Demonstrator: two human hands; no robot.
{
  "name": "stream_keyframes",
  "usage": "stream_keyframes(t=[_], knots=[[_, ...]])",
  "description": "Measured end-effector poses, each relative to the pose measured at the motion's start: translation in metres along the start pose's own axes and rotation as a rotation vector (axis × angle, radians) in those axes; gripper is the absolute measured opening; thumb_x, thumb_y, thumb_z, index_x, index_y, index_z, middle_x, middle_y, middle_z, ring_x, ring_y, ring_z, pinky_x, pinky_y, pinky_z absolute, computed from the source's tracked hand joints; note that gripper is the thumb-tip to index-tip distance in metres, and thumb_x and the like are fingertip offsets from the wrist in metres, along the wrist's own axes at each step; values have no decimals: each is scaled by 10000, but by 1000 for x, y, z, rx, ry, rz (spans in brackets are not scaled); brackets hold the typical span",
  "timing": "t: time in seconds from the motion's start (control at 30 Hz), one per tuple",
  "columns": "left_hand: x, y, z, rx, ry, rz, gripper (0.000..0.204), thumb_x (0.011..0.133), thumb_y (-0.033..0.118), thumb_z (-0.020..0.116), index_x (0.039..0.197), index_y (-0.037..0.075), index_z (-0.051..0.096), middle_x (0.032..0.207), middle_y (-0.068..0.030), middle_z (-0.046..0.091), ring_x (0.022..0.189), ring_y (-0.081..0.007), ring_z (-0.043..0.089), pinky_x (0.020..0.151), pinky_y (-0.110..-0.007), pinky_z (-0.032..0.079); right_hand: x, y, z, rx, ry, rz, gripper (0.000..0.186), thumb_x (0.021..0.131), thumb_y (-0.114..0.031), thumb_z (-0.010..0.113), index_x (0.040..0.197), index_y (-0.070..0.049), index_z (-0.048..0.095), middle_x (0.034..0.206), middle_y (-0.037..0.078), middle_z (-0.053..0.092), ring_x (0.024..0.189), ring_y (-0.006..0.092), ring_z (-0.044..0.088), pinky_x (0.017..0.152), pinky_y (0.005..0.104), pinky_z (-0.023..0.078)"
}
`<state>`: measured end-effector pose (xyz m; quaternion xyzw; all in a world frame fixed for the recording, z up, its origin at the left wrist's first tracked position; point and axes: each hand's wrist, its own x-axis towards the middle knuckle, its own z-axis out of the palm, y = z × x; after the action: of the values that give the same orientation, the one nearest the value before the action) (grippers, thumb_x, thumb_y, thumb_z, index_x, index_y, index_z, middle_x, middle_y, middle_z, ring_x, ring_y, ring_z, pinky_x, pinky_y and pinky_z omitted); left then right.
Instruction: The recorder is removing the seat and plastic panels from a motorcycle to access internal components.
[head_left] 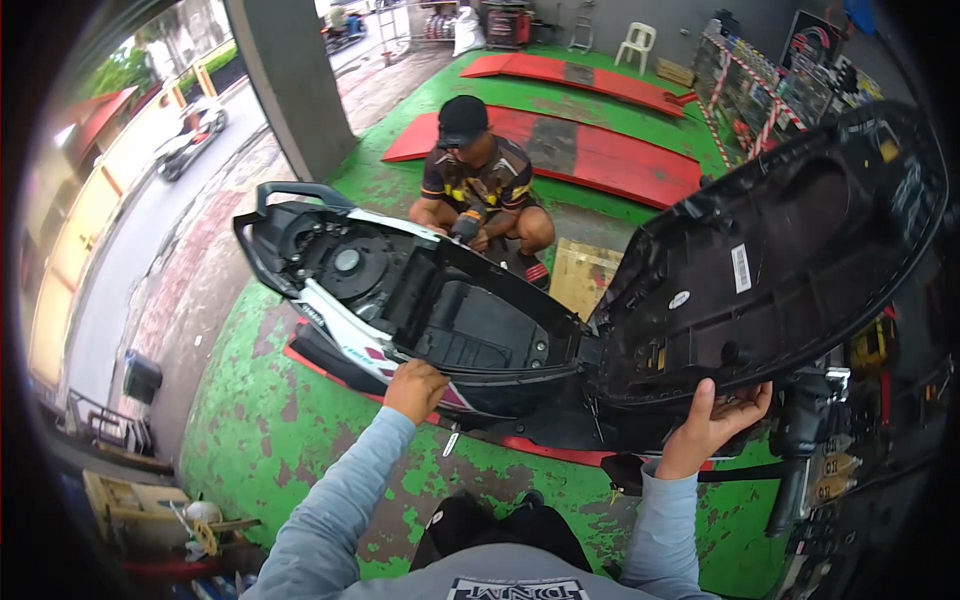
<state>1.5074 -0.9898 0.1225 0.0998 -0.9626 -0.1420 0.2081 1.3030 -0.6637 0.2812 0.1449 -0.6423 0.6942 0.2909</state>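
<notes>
A white, black and magenta scooter (pixel 335 325) stands across the view with its storage compartment (pixel 480 325) uncovered. The raised black seat (pixel 770 250) tilts up on the right, showing its ribbed underside. My left hand (pixel 414 391) is closed at the upper edge of the near side panel, its fingers curled over the rim. A small pale tag (pixel 450 443) hangs just right of that hand. At the seat's lower edge is my right hand (pixel 708 432), palm up, thumb and fingers apart. Whether its fingertips bear on the seat is hard to see.
Across the scooter a person (pixel 475 185) squats with a power drill (pixel 467 226). Cardboard (pixel 583 275) lies by the compartment's far side. Red ramps (pixel 550 145) cross the green floor behind. The handlebar grip (pixel 790 495) juts out at right; a pillar (pixel 295 90) rises at left.
</notes>
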Motion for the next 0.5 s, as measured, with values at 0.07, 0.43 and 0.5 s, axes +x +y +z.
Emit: stream_keyframes(t=[0.07,0.43,0.5], knots=[[18,4,-18,-54,27,-76,151,742,121,738,884,70,734,915,-76,672,914,-283,610,841,-400,483,19,-11,-7,-38,-5,33,813,881,-131,679,1492,-8,157,1489,183,287,1369,279,309,1154,401,217],[203,-153,-52,32,-69,-108,342,764,223,752,1075,101,680,1084,-111,650,1042,-322,573,938,-423,457,59,-33,2,-224,46,-59,820,928,-155,594,1535,29,74,1539,209,229,1372,270,320,1152,396,243],[244,-183,-39,-2,-210,-99,461,725,204,784,1160,130,649,1131,-124,649,1112,-331,564,970,-414,450,56,-30,3,-106,92,11,786,916,-160,572,1530,29,119,1526,202,266,1353,282,358,1147,393,255]])
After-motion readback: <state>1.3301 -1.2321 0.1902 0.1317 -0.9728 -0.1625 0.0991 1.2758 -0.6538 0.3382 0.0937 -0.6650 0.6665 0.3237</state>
